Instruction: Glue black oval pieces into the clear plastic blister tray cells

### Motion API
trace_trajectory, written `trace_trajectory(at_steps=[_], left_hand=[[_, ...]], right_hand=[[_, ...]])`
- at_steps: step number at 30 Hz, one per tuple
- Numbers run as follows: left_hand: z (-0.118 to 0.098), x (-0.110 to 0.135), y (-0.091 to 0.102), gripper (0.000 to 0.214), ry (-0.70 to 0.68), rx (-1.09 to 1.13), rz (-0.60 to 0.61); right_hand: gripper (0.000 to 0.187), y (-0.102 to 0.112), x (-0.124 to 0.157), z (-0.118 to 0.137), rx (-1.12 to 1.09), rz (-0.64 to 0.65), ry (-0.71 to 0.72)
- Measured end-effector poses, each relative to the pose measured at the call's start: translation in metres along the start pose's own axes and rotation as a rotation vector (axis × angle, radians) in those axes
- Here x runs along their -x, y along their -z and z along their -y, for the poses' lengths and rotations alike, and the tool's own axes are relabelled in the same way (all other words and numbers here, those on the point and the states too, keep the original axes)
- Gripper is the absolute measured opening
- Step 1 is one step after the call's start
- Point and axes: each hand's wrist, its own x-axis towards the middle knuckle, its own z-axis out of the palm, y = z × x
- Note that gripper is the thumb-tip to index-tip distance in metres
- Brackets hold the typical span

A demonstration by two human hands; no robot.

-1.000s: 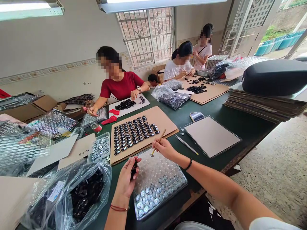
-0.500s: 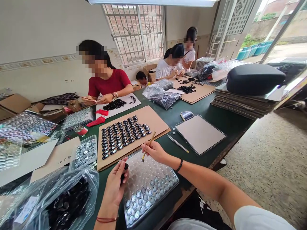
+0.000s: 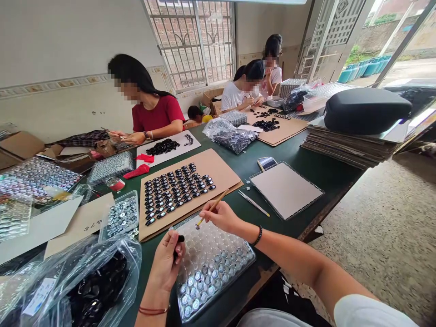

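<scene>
Barred window (image 3: 190, 47), pale wall (image 3: 75, 41), speckled floor (image 3: 384, 218)

The left hand (image 3: 166, 256) partly hides the glossy black object (image 3: 180, 238) in its fingers. The silvery piece (image 3: 197, 226) tipping the slim yellow-brown stick (image 3: 220, 199) is too small to make out. The dark-green tabletop (image 3: 289, 150) loses its near left corner, and the clear plastic bag of black pieces (image 3: 98, 286) its bottom, to the frame.

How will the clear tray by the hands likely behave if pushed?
The clear tray should stay fairly stiff, as its edges look straight. It will probably slide rather than tip, lying broad and flat on the green table. A bump might rattle the round silver pieces in its nearer cells.
</scene>
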Motion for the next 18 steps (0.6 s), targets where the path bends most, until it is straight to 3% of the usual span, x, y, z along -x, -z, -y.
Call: trace_trajectory(at_steps=[8,18], left_hand=[[0.004,0.000,-0.003,0.034,-0.035,-0.189,-0.107],[0.010,0.008,-0.006,0.025,-0.228,-0.528,-0.062]], right_hand=[[0.029,0.001,0.002,-0.005,-0.066,-0.071,0.062],[0.034,-0.001,0.019,-0.009,0.176,-0.040,0.149]])
